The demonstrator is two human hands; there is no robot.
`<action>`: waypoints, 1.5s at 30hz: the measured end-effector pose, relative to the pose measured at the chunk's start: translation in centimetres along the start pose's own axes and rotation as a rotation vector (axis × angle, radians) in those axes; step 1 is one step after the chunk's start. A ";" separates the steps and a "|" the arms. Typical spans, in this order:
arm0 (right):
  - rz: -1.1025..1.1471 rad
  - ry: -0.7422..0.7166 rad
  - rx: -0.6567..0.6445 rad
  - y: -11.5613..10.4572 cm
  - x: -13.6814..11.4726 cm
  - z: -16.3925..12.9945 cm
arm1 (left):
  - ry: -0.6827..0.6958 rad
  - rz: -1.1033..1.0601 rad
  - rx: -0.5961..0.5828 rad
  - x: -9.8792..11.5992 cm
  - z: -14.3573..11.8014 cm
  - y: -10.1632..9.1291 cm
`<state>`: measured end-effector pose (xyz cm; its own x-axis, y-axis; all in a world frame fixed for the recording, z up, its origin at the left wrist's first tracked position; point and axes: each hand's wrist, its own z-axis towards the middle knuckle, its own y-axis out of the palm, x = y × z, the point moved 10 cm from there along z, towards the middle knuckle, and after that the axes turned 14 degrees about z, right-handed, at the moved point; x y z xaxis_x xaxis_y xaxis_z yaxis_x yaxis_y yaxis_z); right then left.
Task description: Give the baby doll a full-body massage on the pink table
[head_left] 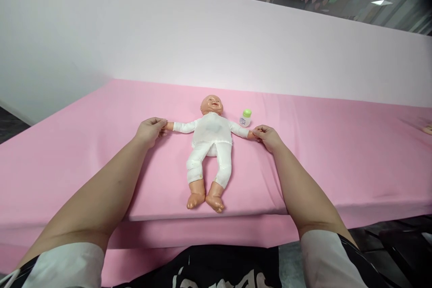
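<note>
While both forearms reach out over the pink mat (320,157), each hand grips one end of the doll (211,144). Left hand (150,130): fingers curled in, pinching the doll's hand at the end of its outstretched arm. Right hand (268,137): fingers drawn together, pinching the doll's other hand. Doll lies on its back near the middle of the mat, head pointing away toward the pale wall (216,40), arms stretched straight out to either side, bare feet close to the mat's near edge. It wears a white top and white trousers. Small white bottle (246,118) with a green cap stands upright on the mat, just beside the doll's arm and just beyond the right hand, not touching either. White sleeves show at both elbows.
</note>
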<state>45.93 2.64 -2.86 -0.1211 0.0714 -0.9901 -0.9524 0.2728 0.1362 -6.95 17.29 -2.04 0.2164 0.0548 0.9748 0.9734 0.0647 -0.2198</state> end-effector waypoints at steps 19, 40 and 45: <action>0.082 0.010 0.028 -0.2 0.1 0.1 | -0.022 -0.063 -0.051 0.0 -0.2 0.5; 0.101 0.076 0.005 -0.1 0.8 0.3 | -0.039 -0.077 -0.047 -0.3 0.2 0.6; -0.004 0.048 -0.019 0.2 0.5 0.2 | 0.019 0.030 -0.062 0.2 0.1 0.5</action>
<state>45.68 2.93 -3.36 -0.1306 0.0240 -0.9911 -0.9579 0.2547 0.1324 -6.40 17.44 -1.99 0.2464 0.0372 0.9685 0.9691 0.0012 -0.2466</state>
